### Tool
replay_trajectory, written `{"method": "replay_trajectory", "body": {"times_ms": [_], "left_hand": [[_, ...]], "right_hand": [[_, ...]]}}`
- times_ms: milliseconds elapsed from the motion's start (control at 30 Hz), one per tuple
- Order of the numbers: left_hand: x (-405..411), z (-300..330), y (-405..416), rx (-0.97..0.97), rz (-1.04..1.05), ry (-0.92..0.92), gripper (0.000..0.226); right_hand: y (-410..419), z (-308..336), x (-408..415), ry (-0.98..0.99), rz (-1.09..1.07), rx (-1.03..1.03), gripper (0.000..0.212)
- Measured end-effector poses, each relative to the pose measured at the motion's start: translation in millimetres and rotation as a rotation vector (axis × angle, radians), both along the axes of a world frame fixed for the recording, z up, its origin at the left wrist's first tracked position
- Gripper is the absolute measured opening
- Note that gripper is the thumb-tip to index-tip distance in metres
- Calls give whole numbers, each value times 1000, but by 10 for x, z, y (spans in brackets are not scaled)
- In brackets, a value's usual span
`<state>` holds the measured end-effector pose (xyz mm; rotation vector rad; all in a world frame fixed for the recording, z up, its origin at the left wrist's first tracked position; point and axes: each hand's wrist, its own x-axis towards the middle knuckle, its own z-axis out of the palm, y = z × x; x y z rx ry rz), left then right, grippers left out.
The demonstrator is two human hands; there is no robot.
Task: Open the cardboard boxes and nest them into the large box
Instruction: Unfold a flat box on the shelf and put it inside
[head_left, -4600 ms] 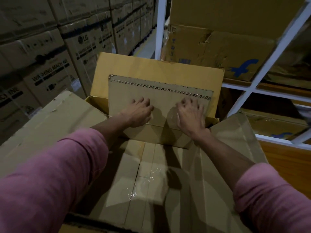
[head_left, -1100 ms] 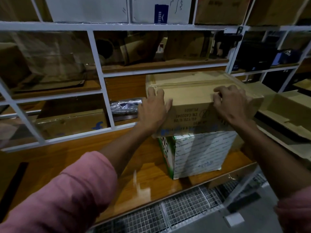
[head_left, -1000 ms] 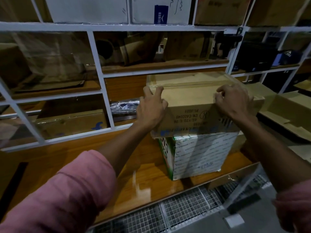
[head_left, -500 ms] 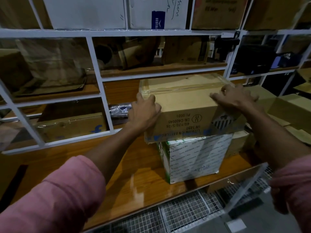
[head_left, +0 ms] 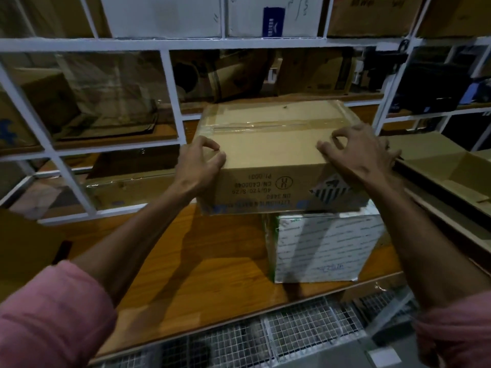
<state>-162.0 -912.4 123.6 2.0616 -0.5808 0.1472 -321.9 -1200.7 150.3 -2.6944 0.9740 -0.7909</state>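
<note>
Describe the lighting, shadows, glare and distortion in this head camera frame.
Head view: dim overall; the taped brown box and the wooden shelf catch the most light. Both forearms throw dark shadows across that shelf. Glare streaks the clear tape on the box top. Wide-angle bending bows the white rack bars. The pink sleeves at the bottom corners look soft.

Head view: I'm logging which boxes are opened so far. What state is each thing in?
Brown cardboard box: taped shut, resting on the white box.
White box: closed, on the wooden shelf.
Left hand: gripping the brown box's left corner.
Right hand: fingers curled on its right top edge.
</note>
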Motion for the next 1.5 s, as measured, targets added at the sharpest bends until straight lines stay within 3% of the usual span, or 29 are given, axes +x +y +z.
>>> {"method": "replay_trajectory", "body": {"times_ms": [200,400,633,833,967,1067,1500], "left_hand": [[183,-85,1173,7,178,-117,29],[326,-342,2303,47,242,-108,25],[309,-1099,3045,125,189,57,28],[412,-1731,3190,208,182,206,28],[434,-2208,3346,411,64,350,38],[467,-2409,3418,419,41,404,43],[1234,-2435,2884,495,198,454,64]], "right_hand": [[997,50,467,-48,198,-33,58],[2002,-115,833,6,266,-11,55],[2631,-1073,1068,90,271,111,48],[2802,-1914,948,312,244,321,63],[2831,-2265,855,443,253,421,61],[2844,-2427,842,522,231,412,57],[2558,-2451,1519,538,307,413,67]]}}
